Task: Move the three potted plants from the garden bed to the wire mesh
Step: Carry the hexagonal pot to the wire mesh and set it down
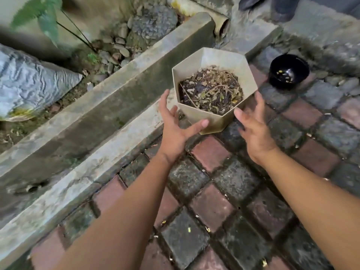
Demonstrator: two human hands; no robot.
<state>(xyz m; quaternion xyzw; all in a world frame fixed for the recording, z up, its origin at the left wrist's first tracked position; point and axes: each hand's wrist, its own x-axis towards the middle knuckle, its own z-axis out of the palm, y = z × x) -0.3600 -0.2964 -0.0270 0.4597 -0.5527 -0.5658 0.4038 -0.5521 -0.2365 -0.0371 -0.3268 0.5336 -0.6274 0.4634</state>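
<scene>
A beige angular pot [214, 59], filled with dark soil and dry leaves, stands on the brick paving beside the concrete curb. My left hand [175, 127] is spread at its front left: the thumb lies against the front wall, and the fingers are raised just beside the left wall. My right hand [255, 125] is spread at the pot's front right, fingers apart and close to the right wall. Neither hand is closed around the pot. A small black pot [288, 72] sits on the paving to the right. No wire mesh is in view.
A concrete drain channel [93, 121] runs diagonally between the paving and the garden bed [109, 55], which holds stones, a leafy plant [44, 18] and a white sack [29, 80]. A pipe end [222, 28] opens at the channel's far end. Dark footwear [280, 8] shows at the top.
</scene>
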